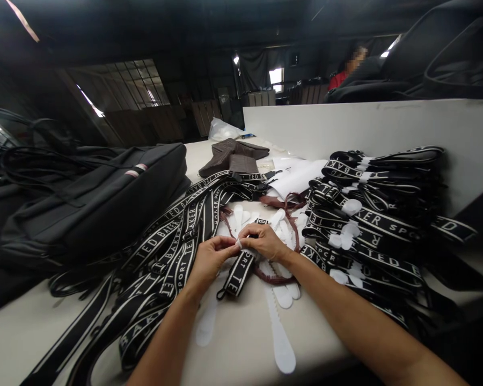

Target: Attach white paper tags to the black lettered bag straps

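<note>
Folded strap (241,272): centre of the frame; long axis slants from lower left to upper right.
White tie (239,244): at the strap's upper left, touching it.
Left grip (207,261): pinches the tie, beside the strap; forearm slants from lower left.
Right grip (269,243): pinches the tie, nearer, over the strap; forearm slants from lower right.

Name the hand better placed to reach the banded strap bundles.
Likely the right hand: it is nearer the bundles. The left hand is nearer the loose straps; both hands pinch a white strip.
</note>
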`<state>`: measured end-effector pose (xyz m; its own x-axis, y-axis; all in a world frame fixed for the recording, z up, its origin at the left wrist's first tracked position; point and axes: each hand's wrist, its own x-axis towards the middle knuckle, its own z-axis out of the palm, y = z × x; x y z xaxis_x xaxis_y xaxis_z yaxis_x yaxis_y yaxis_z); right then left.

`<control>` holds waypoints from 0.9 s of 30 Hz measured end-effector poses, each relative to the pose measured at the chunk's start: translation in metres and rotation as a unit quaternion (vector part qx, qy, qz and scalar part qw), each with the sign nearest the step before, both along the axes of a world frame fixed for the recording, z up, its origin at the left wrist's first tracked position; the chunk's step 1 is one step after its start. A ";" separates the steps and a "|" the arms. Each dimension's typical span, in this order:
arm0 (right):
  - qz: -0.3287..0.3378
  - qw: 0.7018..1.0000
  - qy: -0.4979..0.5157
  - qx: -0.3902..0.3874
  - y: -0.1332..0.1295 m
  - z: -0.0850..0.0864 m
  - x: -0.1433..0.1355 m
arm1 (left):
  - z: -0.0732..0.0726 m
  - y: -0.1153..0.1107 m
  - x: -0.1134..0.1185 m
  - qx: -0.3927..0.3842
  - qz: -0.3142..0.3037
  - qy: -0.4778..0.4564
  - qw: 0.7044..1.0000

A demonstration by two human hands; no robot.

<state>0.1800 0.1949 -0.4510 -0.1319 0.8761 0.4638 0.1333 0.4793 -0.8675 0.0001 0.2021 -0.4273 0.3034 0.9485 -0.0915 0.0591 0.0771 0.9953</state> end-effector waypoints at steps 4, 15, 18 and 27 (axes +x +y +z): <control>-0.029 0.997 -0.047 0.049 -0.001 0.005 0.000 | -0.004 -0.001 0.001 -0.045 0.005 -0.054 0.998; -0.105 0.967 -0.209 0.103 -0.008 0.009 -0.008 | -0.009 0.000 0.002 -0.100 0.006 -0.066 0.993; -0.124 0.947 -0.259 0.146 -0.010 0.012 -0.009 | -0.009 0.001 0.001 -0.093 -0.002 -0.068 0.993; -0.080 0.979 -0.165 0.085 -0.001 0.001 -0.004 | -0.007 0.000 -0.004 0.217 -0.029 0.182 0.959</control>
